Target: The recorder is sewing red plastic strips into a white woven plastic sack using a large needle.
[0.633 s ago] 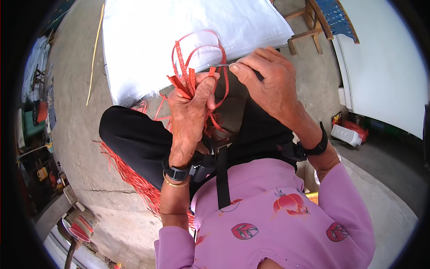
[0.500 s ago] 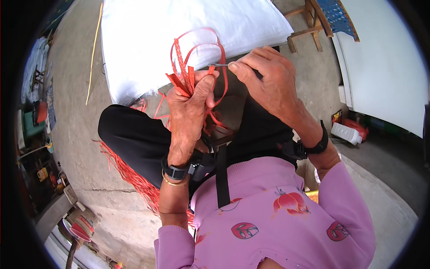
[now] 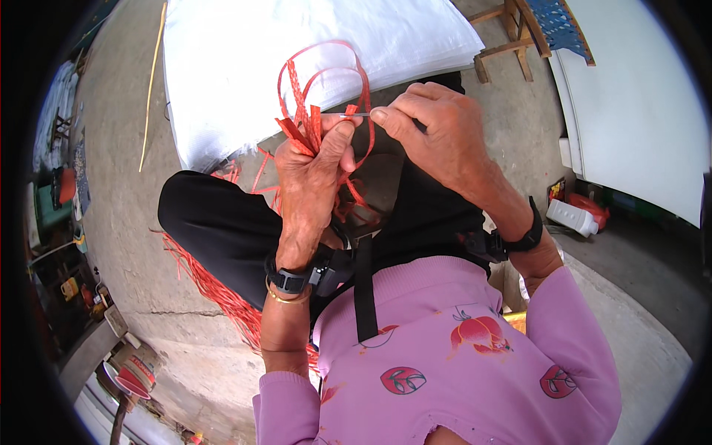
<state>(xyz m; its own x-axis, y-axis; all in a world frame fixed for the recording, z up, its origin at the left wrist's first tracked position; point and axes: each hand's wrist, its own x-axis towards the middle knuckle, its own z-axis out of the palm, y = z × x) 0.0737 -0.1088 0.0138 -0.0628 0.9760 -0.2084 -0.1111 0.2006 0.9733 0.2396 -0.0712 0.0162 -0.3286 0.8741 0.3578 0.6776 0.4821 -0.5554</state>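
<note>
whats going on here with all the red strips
A seated person in a pink top is working a bunch of red plastic strips with bare hands. The left hand grips the bunch upright, loops arching above it. The right hand pinches a thin needle-like piece at the left thumb. More red strips trail over the concrete floor by the left knee, and a white sack lies ahead.

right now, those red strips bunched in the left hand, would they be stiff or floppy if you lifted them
Probably springy rather than limp: the red strips arch in open loops above the left hand. Likely very light, being thin and flat. Loose ends may slip or snag, as they splay near the right hand.
</note>
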